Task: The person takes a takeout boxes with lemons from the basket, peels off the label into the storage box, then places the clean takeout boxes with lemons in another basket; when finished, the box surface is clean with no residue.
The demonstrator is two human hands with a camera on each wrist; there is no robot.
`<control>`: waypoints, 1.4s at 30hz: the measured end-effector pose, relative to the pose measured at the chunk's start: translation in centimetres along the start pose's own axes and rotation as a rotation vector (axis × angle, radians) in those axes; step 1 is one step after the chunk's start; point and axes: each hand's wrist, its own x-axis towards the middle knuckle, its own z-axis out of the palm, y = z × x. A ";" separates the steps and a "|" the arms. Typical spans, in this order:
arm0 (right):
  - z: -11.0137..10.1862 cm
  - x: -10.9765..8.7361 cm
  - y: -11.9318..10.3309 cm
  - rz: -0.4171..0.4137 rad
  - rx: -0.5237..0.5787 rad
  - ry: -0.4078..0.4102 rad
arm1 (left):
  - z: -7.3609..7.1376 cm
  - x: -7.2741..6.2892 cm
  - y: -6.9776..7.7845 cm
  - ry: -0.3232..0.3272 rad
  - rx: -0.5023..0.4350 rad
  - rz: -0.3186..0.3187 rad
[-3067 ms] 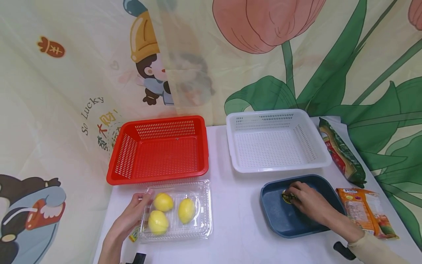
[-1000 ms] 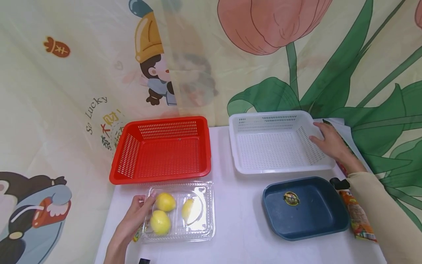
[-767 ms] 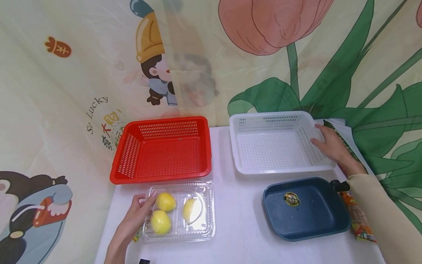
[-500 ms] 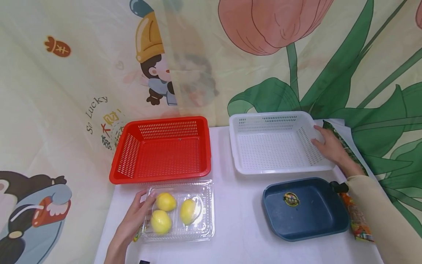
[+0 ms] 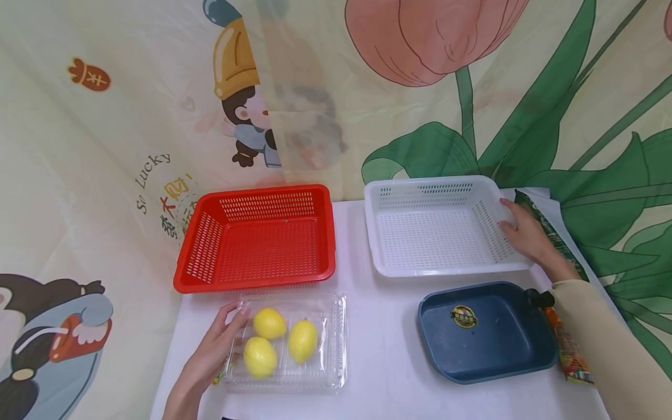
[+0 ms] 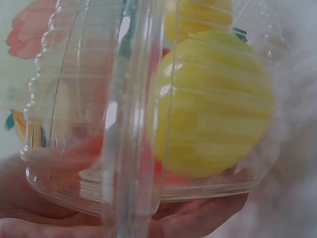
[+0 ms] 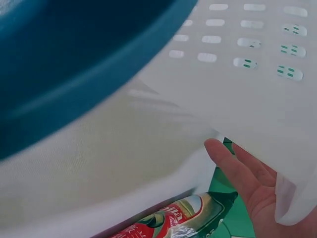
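Note:
At the lower left of the head view, my left hand (image 5: 212,344) holds the left side of a clear plastic clamshell box (image 5: 340,344). Inside lie three lemons (image 5: 303,340). The left wrist view has one lemon (image 6: 213,106) large behind the clear wall, and the left hand's fingers (image 6: 208,215) along the box's far side. Over on the right, my right hand (image 5: 527,236) grips the right rim of a white plastic basket (image 5: 446,270), thumb over the edge. From the right wrist, its fingers (image 7: 237,173) show outside the basket wall (image 7: 233,101), below the rim.
A red basket (image 5: 252,286) stands behind the box. Below the white basket sits a dark blue tray (image 5: 499,344) with a round label. A green bag (image 5: 556,239) and an orange packet (image 5: 572,350) lie at the right, partly behind the right arm.
My right hand has left the blue tray and taken hold of the white basket's rim. In the last half second the box with the lemons has shifted slightly right and toward me.

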 end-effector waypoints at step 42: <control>-0.1 -0.3 0.0 -0.022 0.009 0.005 | 7.2 5.6 24.7 -0.265 -0.059 0.232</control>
